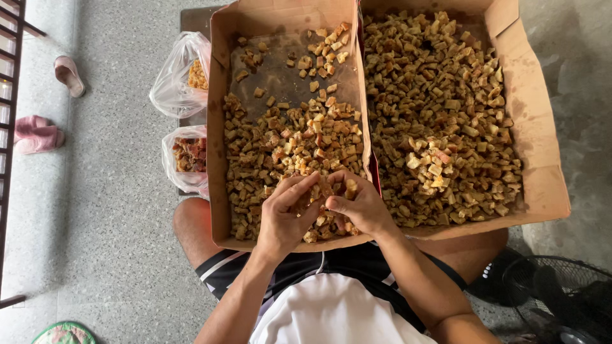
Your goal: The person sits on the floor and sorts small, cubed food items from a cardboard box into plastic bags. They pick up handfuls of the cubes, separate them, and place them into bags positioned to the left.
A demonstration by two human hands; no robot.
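Note:
Two open cardboard boxes rest on my lap. The left box (218, 127) is partly filled with small brown and tan fried cubes (290, 143), its far half nearly bare. The right box (542, 159) is full of similar cubes (440, 108). My left hand (287, 213) and my right hand (360, 204) meet over the near end of the left box, fingers curled together among the cubes, pinching a few pieces between them.
Two clear plastic bags (178, 73) (185, 156) holding more pieces lie on the floor left of the boxes. Pink slippers (38, 134) (69, 73) sit by a railing at far left. A black fan (561, 299) stands at lower right.

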